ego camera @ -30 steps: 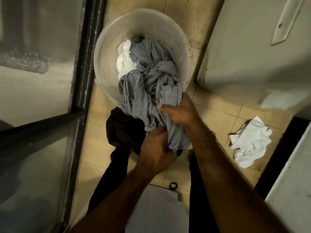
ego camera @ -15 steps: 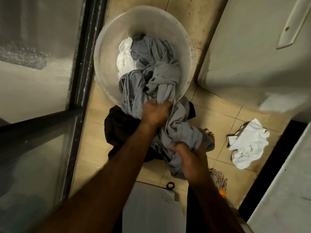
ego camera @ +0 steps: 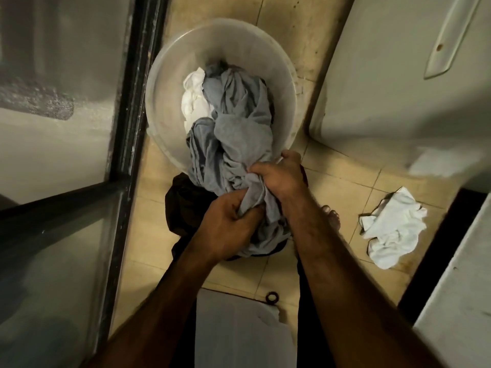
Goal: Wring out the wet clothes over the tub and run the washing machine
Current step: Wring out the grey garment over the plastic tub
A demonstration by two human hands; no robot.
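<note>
Grey cloth (ego camera: 233, 134) spills out of the tub (ego camera: 164, 75) over its near rim, toward the person. Right hand (ego camera: 279, 179) grips it tight by the rim. Left hand (ego camera: 225, 229) grips it lower down, touching. The cloth runs long between them, ready to twist.

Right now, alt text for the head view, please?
The left hand and right hand grip a grey garment spilling over the near rim of a translucent tub. A white cloth lies in it; a white rag lies on the floor.
</note>
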